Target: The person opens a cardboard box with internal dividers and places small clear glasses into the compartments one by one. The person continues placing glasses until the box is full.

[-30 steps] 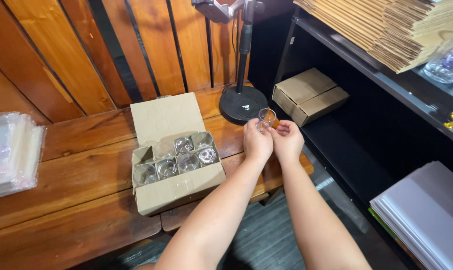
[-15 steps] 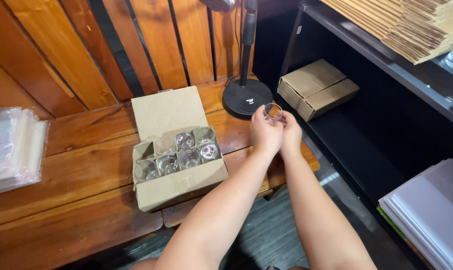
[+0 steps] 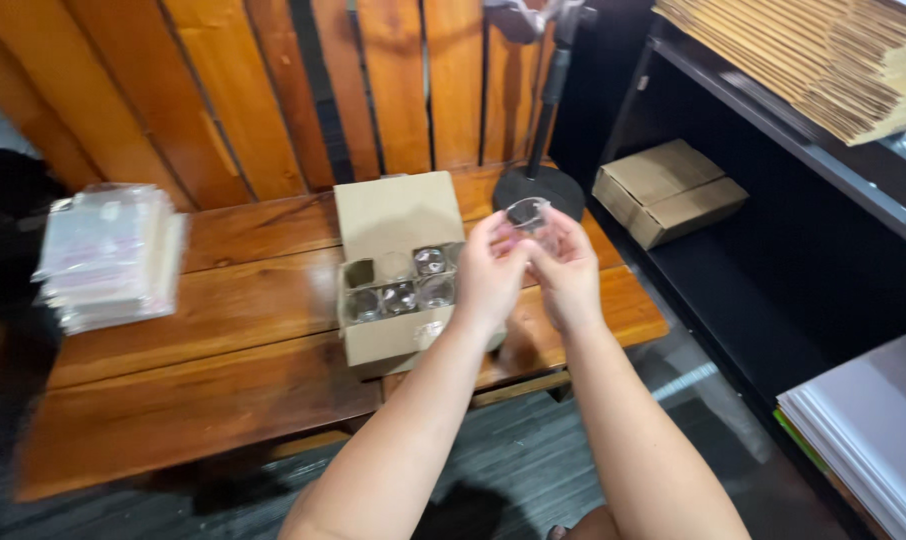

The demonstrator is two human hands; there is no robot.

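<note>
- Holding a small clear glass jar (image 3: 529, 216) between both hands, the person keeps it lifted above the right end of the wooden bench (image 3: 223, 300), clear of the planks.
- Left hand (image 3: 490, 272) wraps the jar from the near-left side, fingers closed against the glass; right hand (image 3: 567, 270) pinches it from the right, thumb and fingertips pressed on. Both grips are clamped on the same jar.
- Judging by the pose, the step in hand looks like handling or checking one jar taken out of its box, with the open mouth tipped up toward the camera.
- Just left of the hands sits an open cardboard box (image 3: 398, 290), flap folded back toward the wall, with more glass jars (image 3: 401, 296) standing in its cells; one cell at the back left looks empty.
- Any next move calls for a firm two-handed hold and care over the hard planks, since glass is slippery and brittle.
- Farther out: a stack of clear plastic bags (image 3: 108, 255) at the bench's left end, a round black stand base (image 3: 537, 188) at the back right corner, and a closed carton (image 3: 668, 190) on the dark shelf to the right.
</note>
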